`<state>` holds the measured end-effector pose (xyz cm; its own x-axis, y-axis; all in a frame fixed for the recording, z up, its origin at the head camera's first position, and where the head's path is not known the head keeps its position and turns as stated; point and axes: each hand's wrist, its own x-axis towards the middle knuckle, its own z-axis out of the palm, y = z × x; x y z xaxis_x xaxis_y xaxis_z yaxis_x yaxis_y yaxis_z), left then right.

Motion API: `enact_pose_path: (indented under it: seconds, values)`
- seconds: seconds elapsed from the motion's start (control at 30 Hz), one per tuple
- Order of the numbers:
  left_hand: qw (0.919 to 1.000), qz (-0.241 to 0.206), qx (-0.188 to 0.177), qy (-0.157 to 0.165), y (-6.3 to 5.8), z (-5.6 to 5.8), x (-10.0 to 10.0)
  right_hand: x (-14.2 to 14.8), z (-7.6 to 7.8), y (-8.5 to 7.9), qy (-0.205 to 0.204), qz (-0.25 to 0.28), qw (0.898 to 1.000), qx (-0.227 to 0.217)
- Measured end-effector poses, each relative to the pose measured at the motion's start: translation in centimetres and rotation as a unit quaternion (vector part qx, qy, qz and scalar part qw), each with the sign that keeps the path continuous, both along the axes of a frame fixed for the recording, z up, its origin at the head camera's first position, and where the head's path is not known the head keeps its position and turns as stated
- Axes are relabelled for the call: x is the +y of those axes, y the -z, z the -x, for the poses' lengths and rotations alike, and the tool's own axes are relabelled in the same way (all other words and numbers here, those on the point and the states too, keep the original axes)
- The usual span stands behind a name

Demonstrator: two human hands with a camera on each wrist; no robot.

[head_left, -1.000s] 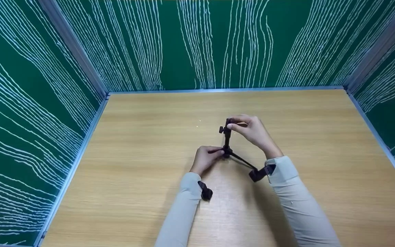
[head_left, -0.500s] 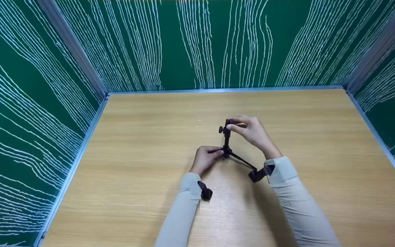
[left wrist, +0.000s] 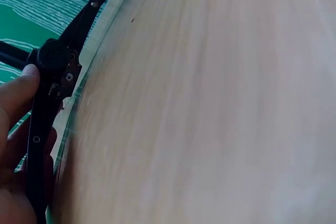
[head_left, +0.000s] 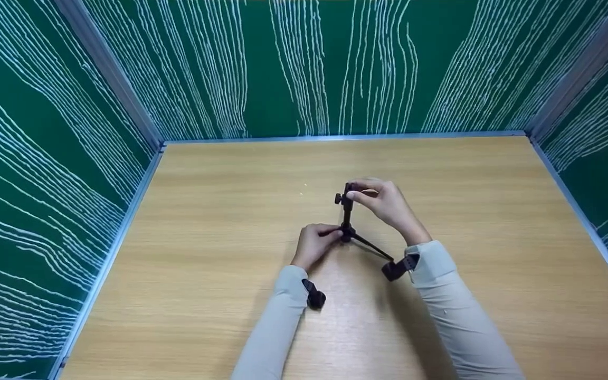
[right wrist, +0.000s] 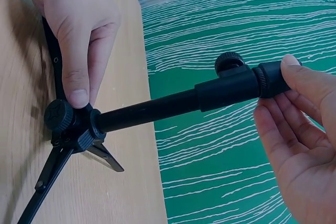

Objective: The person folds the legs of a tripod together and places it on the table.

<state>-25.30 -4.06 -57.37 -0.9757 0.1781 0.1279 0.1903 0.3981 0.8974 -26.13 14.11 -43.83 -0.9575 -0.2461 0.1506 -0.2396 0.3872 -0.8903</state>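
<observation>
You're pinching the stand top (right wrist: 270,80) with right hand (head_left: 385,205), hub (right wrist: 79,131) with left hand (head_left: 314,244); likely light, stiff; good grips.

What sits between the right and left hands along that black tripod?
The right wrist view shows the center tube, a thicker sleeve with a side knob, and a ribbed ring lying between the right hand and the left hand.

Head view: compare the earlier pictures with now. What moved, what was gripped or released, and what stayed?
Nothing was visibly moved, gripped or released; the whole scene, wooden table included, only drifts slightly left in the picture, suggesting head-camera movement. The left hand still holds the black tripod stand near its hub, the right hand its top.
</observation>
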Motion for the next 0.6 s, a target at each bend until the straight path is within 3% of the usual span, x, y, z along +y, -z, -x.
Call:
enact_pose_path:
  seconds: [0.33, 0.6]
  values:
    - [0.9996, 0.013, 0.013, 0.021, -0.5, 0.3, 0.0, 0.2, 0.3, 0.2, 0.0, -0.008, 1.0, 0.006]
    - [0.9969, 0.059, 0.018, 0.049, -1.2, 0.5, -0.1, 0.0, 0.4, 0.3, -0.008, -0.003, 1.0, 0.012]
